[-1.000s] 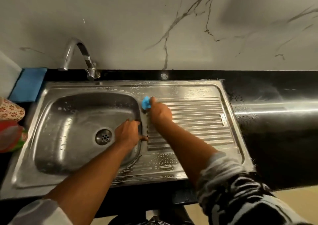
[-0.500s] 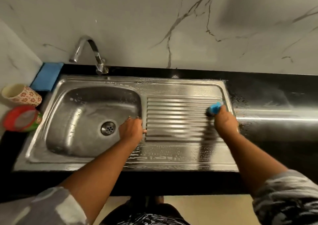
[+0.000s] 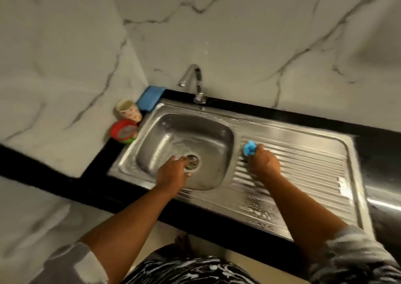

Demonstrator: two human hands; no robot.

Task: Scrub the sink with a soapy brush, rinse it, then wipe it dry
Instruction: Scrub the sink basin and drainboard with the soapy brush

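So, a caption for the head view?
Right hand scrubs the drainboard with a blue brush; left hand over the basin.

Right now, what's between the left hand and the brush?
Head view, from left hand to brush: drain, bare basin wall, then dividing rim.

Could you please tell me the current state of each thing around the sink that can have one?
Right hand: grips the brush, head down on the drainboard's left end.
Left hand: open, fingers straight, over the basin by the drain.
Tap: no stream visible.
Drainboard: wet, soapy foam along its near edge.
Basin: wet sheen, not filled.
Blue cloth: lies flat in the back corner.
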